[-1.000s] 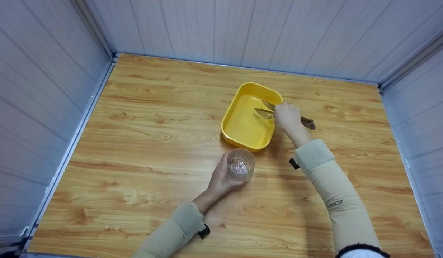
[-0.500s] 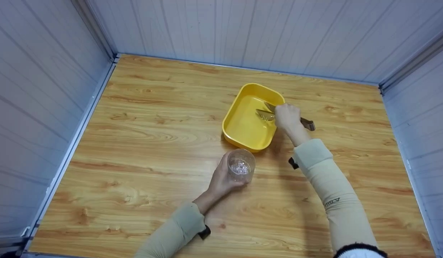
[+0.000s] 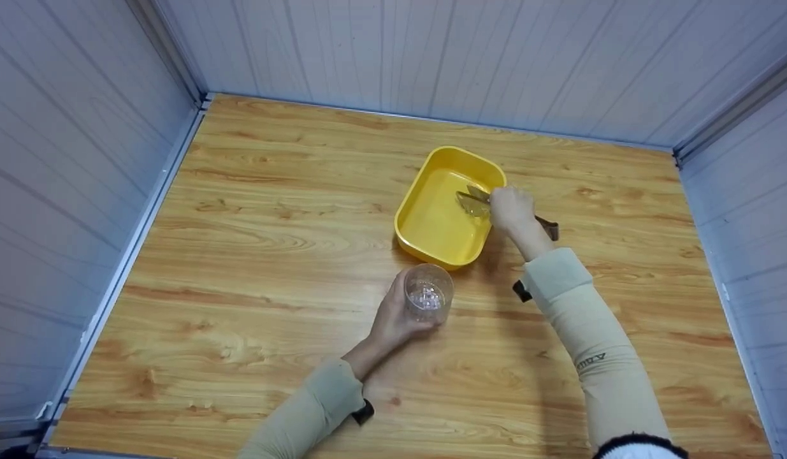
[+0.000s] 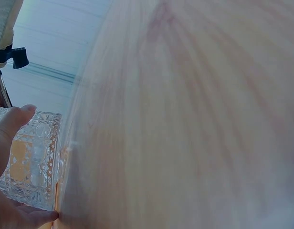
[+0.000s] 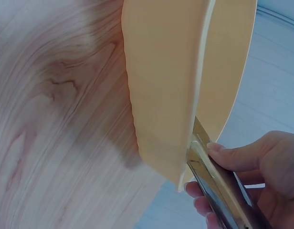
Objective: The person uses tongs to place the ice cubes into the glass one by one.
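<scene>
In the head view, my left hand (image 3: 393, 315) grips a clear patterned drinking glass (image 3: 429, 290) on the wooden table. The left wrist view shows thumb and fingers wrapped round the same glass (image 4: 35, 164). Beyond it stands a yellow plastic basin (image 3: 425, 245). My right hand (image 3: 512, 207), at the basin's right rim, holds metal tongs (image 3: 547, 227) whose tips reach down inside. Something see-through lies by the tips, too small to identify. In the right wrist view, thumb and fingers pinch the tongs (image 5: 221, 186) from both sides, while the basin wall hides their tips.
The wood-grain table (image 3: 253, 268) is bordered by pale panel walls (image 3: 393, 57) at the back and both sides. Metal edging (image 3: 144, 236) runs along the left side.
The tongs' tips have drawn a little closer together inside the basin. The basin has shifted very slightly right. My left hand and the glass have stayed in place.
</scene>
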`<state>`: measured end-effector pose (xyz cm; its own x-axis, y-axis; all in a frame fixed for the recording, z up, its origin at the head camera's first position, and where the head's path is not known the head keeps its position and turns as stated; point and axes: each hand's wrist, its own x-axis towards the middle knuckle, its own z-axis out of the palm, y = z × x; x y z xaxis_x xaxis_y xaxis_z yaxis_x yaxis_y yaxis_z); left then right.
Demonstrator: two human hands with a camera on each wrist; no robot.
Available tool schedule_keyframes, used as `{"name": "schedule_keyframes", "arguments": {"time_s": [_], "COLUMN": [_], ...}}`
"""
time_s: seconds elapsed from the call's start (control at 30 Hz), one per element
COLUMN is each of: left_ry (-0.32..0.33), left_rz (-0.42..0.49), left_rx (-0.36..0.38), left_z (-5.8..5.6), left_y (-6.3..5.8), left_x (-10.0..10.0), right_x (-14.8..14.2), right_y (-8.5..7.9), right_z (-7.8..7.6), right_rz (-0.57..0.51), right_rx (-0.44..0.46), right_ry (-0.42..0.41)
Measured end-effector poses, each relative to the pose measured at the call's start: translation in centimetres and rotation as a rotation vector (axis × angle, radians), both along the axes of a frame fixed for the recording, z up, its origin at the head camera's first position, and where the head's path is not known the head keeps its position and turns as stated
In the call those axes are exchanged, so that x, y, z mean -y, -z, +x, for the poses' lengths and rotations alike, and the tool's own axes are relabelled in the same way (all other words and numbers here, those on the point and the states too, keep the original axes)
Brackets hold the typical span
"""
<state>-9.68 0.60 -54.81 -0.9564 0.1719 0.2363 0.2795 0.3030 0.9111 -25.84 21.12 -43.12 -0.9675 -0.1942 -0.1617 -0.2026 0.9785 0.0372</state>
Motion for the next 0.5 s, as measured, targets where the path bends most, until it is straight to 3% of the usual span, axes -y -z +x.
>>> {"name": "schedule_keyframes", "arguments": {"time_s": [0.5], "left_ry": [0.002], "left_rz": [0.000], "left_rx": [-0.016], "left_z": [-0.11], "left_y": [0.26], "left_x": [-0.07], "right_x": [-0.09], "right_y": [0.28], "right_z": [0.56], "right_rz": [-0.036], "right_rx": [-0.025], "right_ry": [-0.028]}}
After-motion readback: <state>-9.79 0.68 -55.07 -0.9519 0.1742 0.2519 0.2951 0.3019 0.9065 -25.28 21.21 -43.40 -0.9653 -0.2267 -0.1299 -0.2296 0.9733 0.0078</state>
